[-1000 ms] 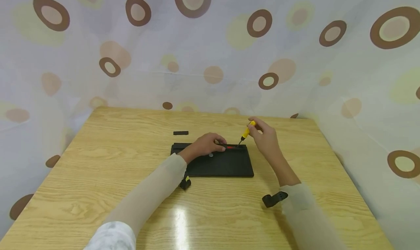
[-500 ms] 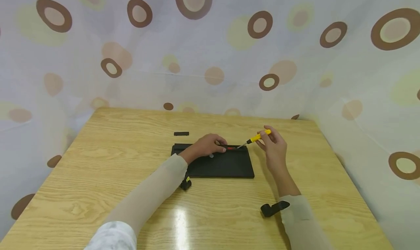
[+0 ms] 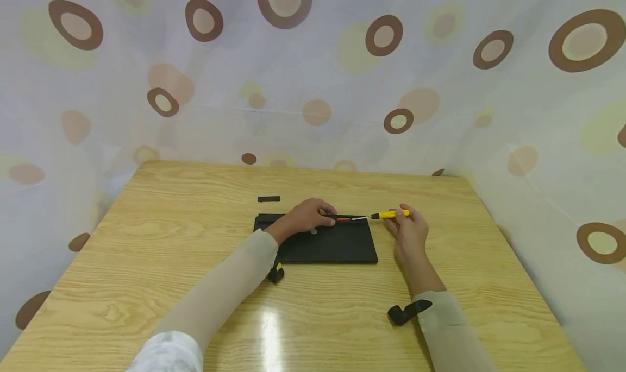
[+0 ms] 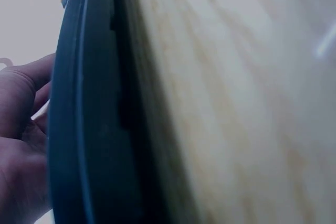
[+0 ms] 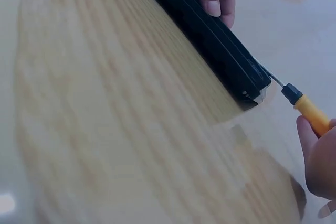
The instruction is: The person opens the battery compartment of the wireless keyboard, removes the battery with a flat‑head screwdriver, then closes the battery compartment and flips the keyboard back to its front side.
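Observation:
A flat black device (image 3: 337, 244), shaped like a small upturned keyboard, lies on the wooden table. An open slot along its raised far ridge shows something red (image 3: 342, 219), too small to tell. My left hand (image 3: 306, 215) grips that ridge beside the slot, thumb on the near side; in the right wrist view its fingers (image 5: 211, 4) lie over the ridge. My right hand (image 3: 412, 232) pinches the yellow handle of a screwdriver (image 3: 388, 214), held almost level from the right. Its shaft reaches into the slot; the tip is hard to make out.
A small black strip, like a cover (image 3: 269, 199), lies on the table (image 3: 195, 198) behind the device. A patterned cloth (image 3: 283, 111) hangs along the back and sides. Black wrist cameras (image 3: 403, 313) hang at both sleeves.
My right hand has moved right and down, tipping the screwdriver from steep to almost level while its shaft stays at the slot. The left hand has kept its place.

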